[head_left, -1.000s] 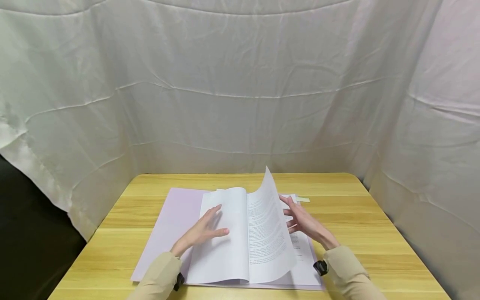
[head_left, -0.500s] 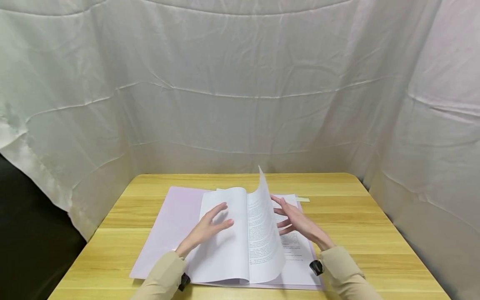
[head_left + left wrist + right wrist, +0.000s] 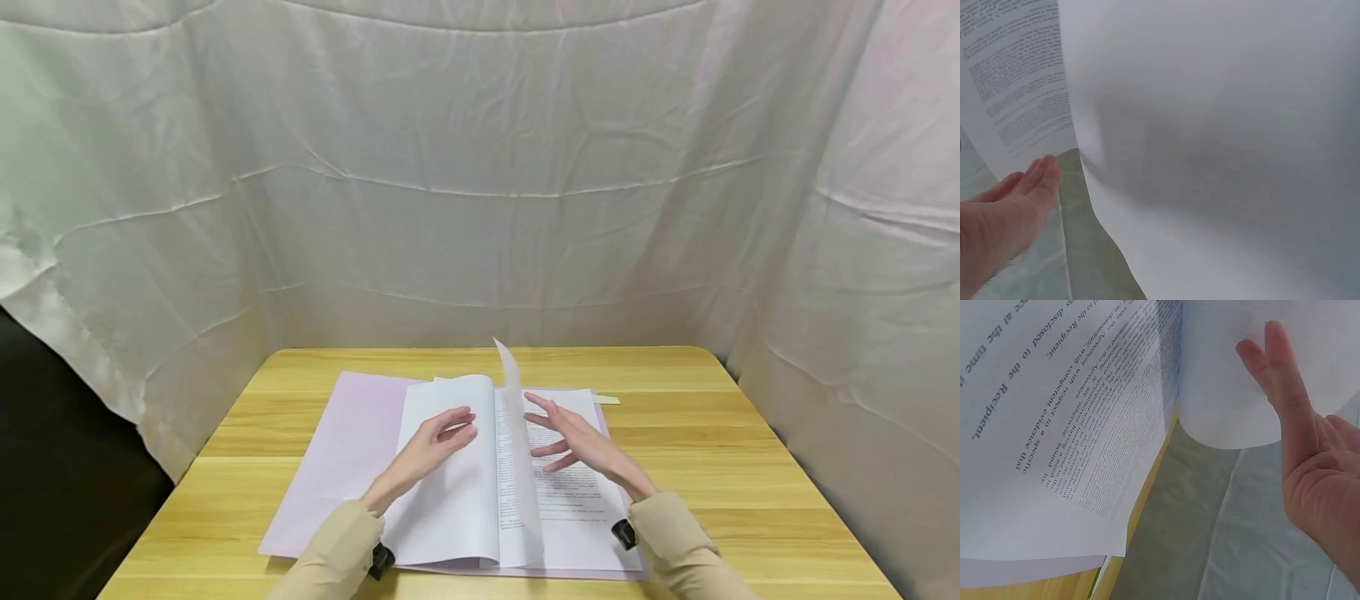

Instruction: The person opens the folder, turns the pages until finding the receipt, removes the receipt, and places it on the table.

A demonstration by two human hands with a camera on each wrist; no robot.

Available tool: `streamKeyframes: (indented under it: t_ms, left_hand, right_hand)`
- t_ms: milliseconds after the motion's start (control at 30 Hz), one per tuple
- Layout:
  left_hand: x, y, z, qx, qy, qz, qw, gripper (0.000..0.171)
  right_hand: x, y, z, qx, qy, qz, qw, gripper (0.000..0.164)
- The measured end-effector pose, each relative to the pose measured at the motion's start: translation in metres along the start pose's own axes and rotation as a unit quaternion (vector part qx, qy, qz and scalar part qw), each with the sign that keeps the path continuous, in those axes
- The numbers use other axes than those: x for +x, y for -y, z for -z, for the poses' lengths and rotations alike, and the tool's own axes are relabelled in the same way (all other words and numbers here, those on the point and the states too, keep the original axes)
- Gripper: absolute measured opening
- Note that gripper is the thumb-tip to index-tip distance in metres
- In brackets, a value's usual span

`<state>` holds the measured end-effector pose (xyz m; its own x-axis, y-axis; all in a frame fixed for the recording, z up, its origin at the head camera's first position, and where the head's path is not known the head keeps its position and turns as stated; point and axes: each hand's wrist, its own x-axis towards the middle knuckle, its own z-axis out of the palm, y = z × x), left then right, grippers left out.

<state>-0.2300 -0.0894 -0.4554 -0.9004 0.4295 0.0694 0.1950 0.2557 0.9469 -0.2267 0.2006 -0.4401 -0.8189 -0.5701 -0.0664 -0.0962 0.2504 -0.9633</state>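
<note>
A lilac folder (image 3: 337,467) lies open on the table, holding bound white sheets. One raised page (image 3: 525,483) stands nearly upright by the fold, its top curling left. To its right my right hand (image 3: 588,443) has its fingers spread, fingertips at the page's back; in the right wrist view, the hand (image 3: 1313,444) has straight fingers against or close to the raised sheet (image 3: 1222,406). Over the blank left-hand pages (image 3: 450,517) hovers my left hand (image 3: 420,457), fingers loosely bent and holding nothing. A printed sheet (image 3: 577,525) lies flat on the right.
The wooden table (image 3: 720,483) extends on both sides of the folder. A pale strip (image 3: 607,400) sticks out past the folder's top right. Grey cloth (image 3: 480,233) hangs behind and at both sides. A dark area (image 3: 60,467) shows at the left.
The raised page has swung left, from leaning right to nearly upright. My right hand has moved left with it. My left hand has shifted right, and its fingers have drawn closer together.
</note>
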Motion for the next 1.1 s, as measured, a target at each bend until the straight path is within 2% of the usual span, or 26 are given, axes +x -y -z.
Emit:
streamKeyframes:
  t_ms: [133,300,600,767,1100]
  left_hand:
    - [0.004,-0.004,-0.002,-0.044,0.019,0.002,0.9988,0.061]
    - [0.009,-0.008,-0.004,-0.127,0.05,0.014,0.9905,0.063]
    - [0.013,-0.013,-0.006,-0.189,0.031,0.036,0.9807,0.058]
    - [0.014,-0.013,-0.006,-0.209,0.017,0.049,0.9767,0.055]
    - [0.013,-0.012,-0.006,-0.207,-0.012,0.06,0.9764,0.051]
  right_hand:
    - [0.001,0.0,-0.002,-0.005,-0.006,-0.003,1.0,0.062]
    - [0.002,0.001,-0.005,-0.018,-0.016,-0.006,1.0,0.061]
    - [0.004,0.001,-0.011,-0.055,-0.03,-0.01,0.998,0.06]
    - [0.005,0.001,-0.014,-0.061,-0.032,-0.013,0.998,0.061]
    - [0.006,-0.002,-0.016,-0.07,-0.023,-0.012,0.997,0.06]
